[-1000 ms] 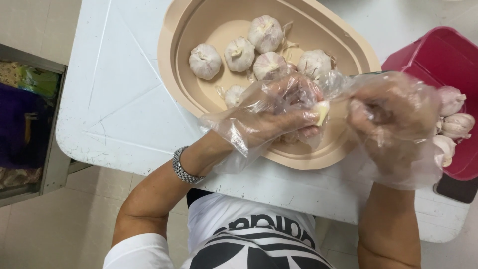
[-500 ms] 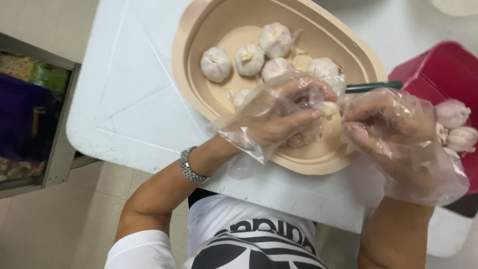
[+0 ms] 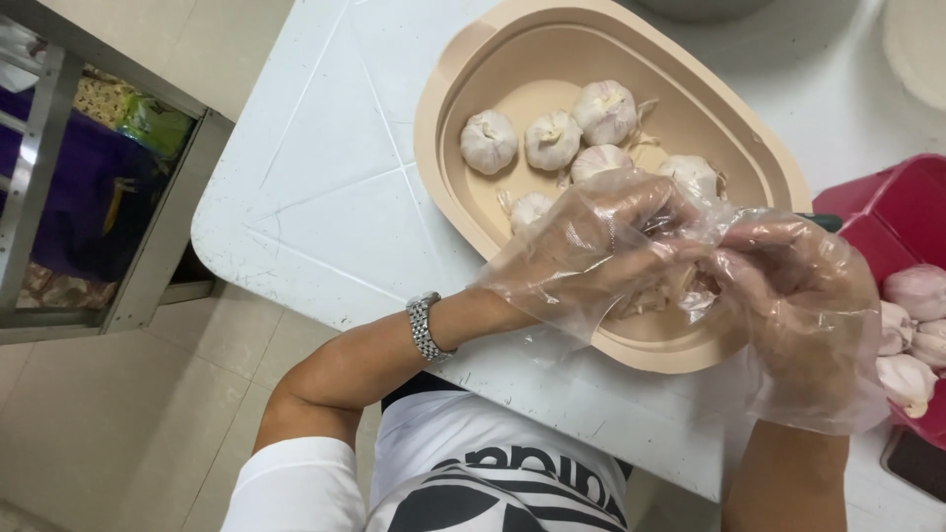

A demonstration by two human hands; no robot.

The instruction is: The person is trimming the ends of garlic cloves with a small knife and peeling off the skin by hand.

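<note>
A white table (image 3: 325, 207) is taking up most of the view, scuffed a bit and seen from straight above, with tiled floor showing off to the side. Sitting on it is a big tan oval basin (image 3: 463, 187), and its near rim is being covered by the two hands. A red tub (image 3: 892, 212) is being kept just beside the basin at the table's far right edge, with a few pinkish garlic bulbs (image 3: 912, 335) piled in it. Inside the basin, a loose cluster of whole white garlic heads (image 3: 552, 138) is lying toward the middle, some touching each other, with papery skin scraps scattered around them. Both hands are being worn inside baggy clear plastic gloves. The left hand (image 3: 591, 251) is being held curled over the basin's near side, fingers bent in toward the other hand, and the right hand (image 3: 788, 286) is being held the same way, curled narrow with fingertips meeting the left's. A small piece of garlic (image 3: 680, 281) is being pinched between the two sets of fingertips right above the basin, though the crinkled glove plastic is making it hard to tell which hand is really gripping it. A silver watch (image 3: 426, 327) is being worn on the left wrist.
</note>
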